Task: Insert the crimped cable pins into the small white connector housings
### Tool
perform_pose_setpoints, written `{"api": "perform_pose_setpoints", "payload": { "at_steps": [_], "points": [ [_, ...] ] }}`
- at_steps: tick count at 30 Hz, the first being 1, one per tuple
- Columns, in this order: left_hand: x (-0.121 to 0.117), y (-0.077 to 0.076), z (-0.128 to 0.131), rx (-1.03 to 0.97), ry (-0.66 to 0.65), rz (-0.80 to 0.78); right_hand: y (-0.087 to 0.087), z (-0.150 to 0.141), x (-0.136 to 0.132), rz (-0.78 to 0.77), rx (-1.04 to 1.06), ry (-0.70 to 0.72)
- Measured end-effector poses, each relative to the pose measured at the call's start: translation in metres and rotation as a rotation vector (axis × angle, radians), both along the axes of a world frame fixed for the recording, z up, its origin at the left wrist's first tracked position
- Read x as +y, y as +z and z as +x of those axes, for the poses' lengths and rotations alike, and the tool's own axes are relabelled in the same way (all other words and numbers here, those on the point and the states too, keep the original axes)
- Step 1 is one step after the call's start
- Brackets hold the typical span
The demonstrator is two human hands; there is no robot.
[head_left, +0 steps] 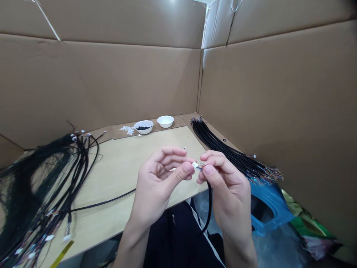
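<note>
My left hand (pixel 160 176) pinches a small white connector (pixel 195 164) between thumb and forefinger. My right hand (pixel 223 182) grips the end of a black cable (pixel 209 208), whose thin coloured wires meet the connector between the two hands. The cable hangs down from my right hand over the table's front edge. Both hands are held together above the near edge of the light wooden table (pixel 125 167).
A tangled pile of black cables (pixel 41 186) with white connectors lies at the left. A straight bundle of black cables (pixel 231 152) lies at the right. Two white bowls (pixel 143 127) (pixel 165 121) and loose white parts (pixel 126 129) sit at the back. Cardboard walls enclose the table; a blue object (pixel 267 212) sits lower right.
</note>
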State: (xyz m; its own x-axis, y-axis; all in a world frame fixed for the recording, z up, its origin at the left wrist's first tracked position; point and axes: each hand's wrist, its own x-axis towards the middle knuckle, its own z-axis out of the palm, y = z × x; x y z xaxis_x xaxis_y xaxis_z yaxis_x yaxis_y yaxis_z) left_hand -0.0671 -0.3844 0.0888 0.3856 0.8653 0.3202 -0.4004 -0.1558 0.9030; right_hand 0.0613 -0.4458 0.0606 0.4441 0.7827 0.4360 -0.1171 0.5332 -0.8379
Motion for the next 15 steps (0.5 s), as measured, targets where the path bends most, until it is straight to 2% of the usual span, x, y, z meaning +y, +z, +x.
{"api": "perform_pose_setpoints", "payload": {
  "at_steps": [4, 7, 10, 13, 15],
  "points": [
    [0.002, 0.003, -0.002, 0.007, -0.04, -0.141, -0.001, -0.003, 0.0, 0.001, -0.159, -0.142],
    [0.005, 0.007, -0.002, -0.034, -0.161, -0.327, -0.001, -0.004, 0.0, 0.059, -0.271, -0.221],
    [0.003, 0.013, 0.001, -0.058, -0.224, -0.537, -0.002, -0.001, 0.0, 0.138, -0.369, -0.305],
    [-0.002, 0.019, 0.004, -0.067, -0.229, -0.711, -0.003, 0.002, 0.0, 0.184, -0.397, -0.327],
    [-0.005, 0.021, 0.005, -0.066, -0.222, -0.759, -0.002, 0.002, 0.0, 0.186, -0.363, -0.306]
  ]
}}
